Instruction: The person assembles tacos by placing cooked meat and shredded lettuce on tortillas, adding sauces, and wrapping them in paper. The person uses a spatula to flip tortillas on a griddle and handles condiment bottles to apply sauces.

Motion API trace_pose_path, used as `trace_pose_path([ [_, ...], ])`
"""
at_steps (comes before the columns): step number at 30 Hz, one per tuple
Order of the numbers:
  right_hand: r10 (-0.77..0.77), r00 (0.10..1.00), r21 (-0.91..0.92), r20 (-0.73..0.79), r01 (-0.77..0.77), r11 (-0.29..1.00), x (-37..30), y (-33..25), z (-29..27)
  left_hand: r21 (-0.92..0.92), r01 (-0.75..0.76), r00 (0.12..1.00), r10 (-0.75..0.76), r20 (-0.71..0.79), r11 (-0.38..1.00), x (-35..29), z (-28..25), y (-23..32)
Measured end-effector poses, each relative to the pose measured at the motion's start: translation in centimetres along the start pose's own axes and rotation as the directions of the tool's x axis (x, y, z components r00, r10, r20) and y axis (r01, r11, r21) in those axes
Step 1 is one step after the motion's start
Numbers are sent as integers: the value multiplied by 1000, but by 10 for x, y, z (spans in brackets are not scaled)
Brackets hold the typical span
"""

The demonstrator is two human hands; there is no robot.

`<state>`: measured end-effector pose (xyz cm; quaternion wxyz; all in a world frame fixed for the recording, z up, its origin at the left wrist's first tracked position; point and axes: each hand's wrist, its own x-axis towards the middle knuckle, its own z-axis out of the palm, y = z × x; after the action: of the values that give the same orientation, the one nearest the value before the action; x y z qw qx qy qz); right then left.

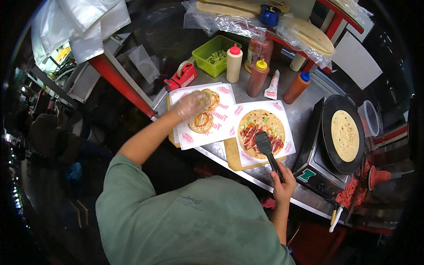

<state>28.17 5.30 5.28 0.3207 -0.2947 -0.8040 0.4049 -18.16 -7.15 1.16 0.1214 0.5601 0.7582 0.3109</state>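
My left hand (192, 106), in a clear plastic glove, hovers over the upper of two round bun halves (213, 100). Its fingers look bunched and slightly blurred, with a greenish tint at their tips; what they hold, I cannot make out. The lower bun half (202, 123) carries white and orange sauce. Both rest on white printed paper (194, 139). My bare right hand (284, 183) grips black tongs (264, 145), their head over a round flatbread (245, 128) topped with red strips, shredded lettuce and white sauce. The flatbread lies on another paper sheet (287, 130).
Behind stand a green tub (205, 54) of shredded lettuce, a cream sauce bottle (234, 64), a yellow-capped bottle (258, 79), a blue-capped bottle (297, 88) and a red tape dispenser (182, 76). At right, a black griddle (329, 132) holds a flatbread (345, 136), with reddish meat (351, 194) alongside.
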Motion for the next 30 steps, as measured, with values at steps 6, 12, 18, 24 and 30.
trace_pose_path([
  [6,34,998,99,55,-40,994,50,-11,59,385,-166,979,198,-45,908,-51,25,3],
  [12,-128,983,-216,132,154,964,89,-17,144,211,-192,975,210,-67,959,-68,16,-9],
  [18,-39,981,-244,190,85,966,85,-16,157,22,-336,942,336,-14,942,-62,-15,-20],
  [24,25,1000,-145,-18,-28,989,63,-30,188,-520,78,993,-113,-36,851,-48,6,-47],
  [30,73,995,-28,-74,-76,997,50,-44,192,-1000,-16,882,-472,-19,10,24,-20,-54],
])
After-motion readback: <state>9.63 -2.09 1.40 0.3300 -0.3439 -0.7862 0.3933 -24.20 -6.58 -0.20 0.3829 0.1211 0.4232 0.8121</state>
